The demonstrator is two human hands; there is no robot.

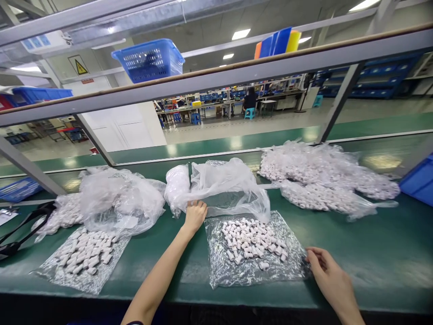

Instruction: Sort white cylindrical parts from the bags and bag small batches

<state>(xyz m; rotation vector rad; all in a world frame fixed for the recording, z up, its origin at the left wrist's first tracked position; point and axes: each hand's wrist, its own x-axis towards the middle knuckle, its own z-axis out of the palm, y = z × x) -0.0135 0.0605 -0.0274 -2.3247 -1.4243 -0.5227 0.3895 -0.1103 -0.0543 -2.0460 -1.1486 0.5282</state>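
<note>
My left hand (195, 217) is at the near left edge of a thin, crumpled plastic bag (230, 185), its fingers curled onto the film. In front of that bag lies a crinkled clear plastic sheet (219, 271), with a loose pile of small white tubular pieces (252, 239) on it. One white piece (264, 266) sits apart, nearer to me. My right hand (329, 276) is at the sheet's right edge, thumb and forefinger together on the film. Beside my left hand stands a white bundle wrapped in plastic (177, 185).
Left, another clear sheet (98, 282) bears white pieces, below a bulging plastic bag (122, 198). Filled bags (314, 171) lie at the back right. A blue bin (419, 180) stands right, a black strap (29, 225) left. A shelf rail (216, 72) with a blue basket (150, 61) crosses above.
</note>
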